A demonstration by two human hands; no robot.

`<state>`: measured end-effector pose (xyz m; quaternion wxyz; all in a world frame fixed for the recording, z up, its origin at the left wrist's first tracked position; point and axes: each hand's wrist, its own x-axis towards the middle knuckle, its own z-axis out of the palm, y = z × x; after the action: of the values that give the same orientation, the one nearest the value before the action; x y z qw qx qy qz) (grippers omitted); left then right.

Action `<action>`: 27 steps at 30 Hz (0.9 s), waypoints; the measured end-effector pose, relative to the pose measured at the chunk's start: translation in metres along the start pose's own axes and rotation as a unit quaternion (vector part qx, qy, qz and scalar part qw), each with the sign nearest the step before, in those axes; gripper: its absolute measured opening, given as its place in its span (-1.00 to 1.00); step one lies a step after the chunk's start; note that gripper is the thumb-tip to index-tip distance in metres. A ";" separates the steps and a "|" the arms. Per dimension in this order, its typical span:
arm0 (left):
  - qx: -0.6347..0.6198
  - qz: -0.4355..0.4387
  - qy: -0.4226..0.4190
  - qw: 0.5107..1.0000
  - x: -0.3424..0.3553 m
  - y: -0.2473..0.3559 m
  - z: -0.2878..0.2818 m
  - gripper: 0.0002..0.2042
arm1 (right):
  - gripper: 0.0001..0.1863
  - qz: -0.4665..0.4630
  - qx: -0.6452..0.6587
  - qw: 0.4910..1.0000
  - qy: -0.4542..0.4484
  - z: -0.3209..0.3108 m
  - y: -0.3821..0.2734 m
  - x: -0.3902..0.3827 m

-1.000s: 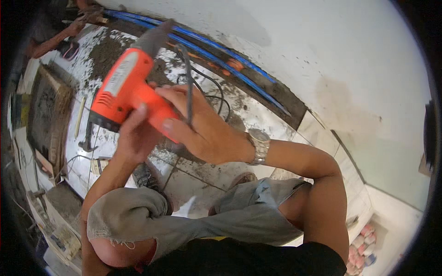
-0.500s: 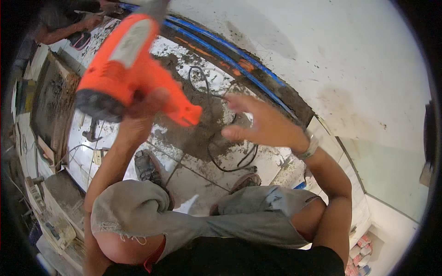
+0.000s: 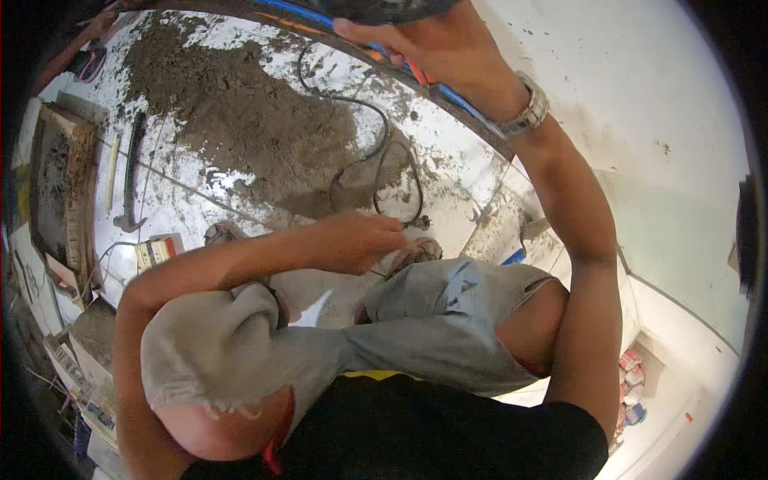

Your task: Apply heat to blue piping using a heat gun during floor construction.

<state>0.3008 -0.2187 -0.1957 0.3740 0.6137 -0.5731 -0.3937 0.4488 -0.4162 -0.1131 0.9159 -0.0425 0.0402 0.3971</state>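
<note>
My right hand (image 3: 448, 56), with a metal watch on the wrist, is raised at the top edge. It grips an orange power drill (image 3: 418, 72). Only the drill's dark end and a bit of orange show; the rest is cut off or hidden. My left hand (image 3: 360, 242) is low in front of my knees, fingers curled in and slightly blurred. Whatever they hold, if anything, is hidden. Just beyond its fingertips is the plug (image 3: 420, 222) of a black cord (image 3: 384, 128), which loops over the floor.
Wet grey mortar (image 3: 248, 120) is spread over the white tiles. Blue pipes (image 3: 296, 10) run along the wall's foot. At left are a claw hammer (image 3: 132, 172), a socket block (image 3: 156, 252) and a wooden trough (image 3: 76, 192). Another person's arm (image 3: 76, 48) shows at upper left.
The drill has gone from the upper left to the top edge and passed from my left hand to my right. My left hand has come down and right, near the plug.
</note>
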 end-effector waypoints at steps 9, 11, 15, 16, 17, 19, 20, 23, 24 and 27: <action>0.274 -0.042 -0.058 0.959 0.046 -0.077 0.087 -0.60 | -0.09 -0.194 -0.525 0.828 0.030 -0.004 0.003 -0.016; 0.186 -0.088 -0.116 0.972 0.030 -0.046 0.052 -0.62 | -0.12 -0.200 -0.548 0.808 0.078 -0.006 0.005 -0.033; -0.403 -0.066 0.174 0.896 -0.085 0.024 -0.056 -0.74 | -0.19 -0.225 -0.582 0.757 0.192 0.006 -0.006 -0.056; -0.426 -0.074 0.261 0.863 -0.135 0.036 -0.074 -0.74 | -0.21 -0.223 -0.589 0.745 0.218 0.003 -0.001 -0.086; -0.498 -0.086 0.380 0.775 -0.185 0.059 -0.082 -0.72 | -0.22 -0.225 -0.596 0.732 0.243 0.004 0.001 -0.103; -0.454 -0.040 0.625 0.634 -0.277 0.107 -0.076 -0.70 | -0.25 -0.194 -0.597 0.739 0.246 0.000 0.094 -0.220; -0.388 0.009 0.639 0.664 -0.286 0.111 -0.086 -0.73 | -0.26 -0.199 -0.615 0.711 0.277 0.019 0.016 -0.238; 0.063 -0.553 0.660 0.504 -0.367 0.112 -0.055 -0.73 | -0.29 -0.168 -0.645 0.692 0.276 0.033 -0.041 -0.252; 0.224 -0.607 0.547 0.531 -0.443 0.087 -0.022 -0.74 | -0.30 -0.168 -0.655 0.686 0.270 0.019 -0.086 -0.285; 0.129 -0.689 0.461 0.544 -0.483 0.042 0.035 -0.74 | -0.41 -0.104 -0.780 0.551 0.278 0.024 -0.045 -0.185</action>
<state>0.2357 0.2601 -0.1452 0.1166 0.9587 0.2326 -0.1151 0.3566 -0.5786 -0.0670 0.5015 -0.8524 -0.0376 0.1434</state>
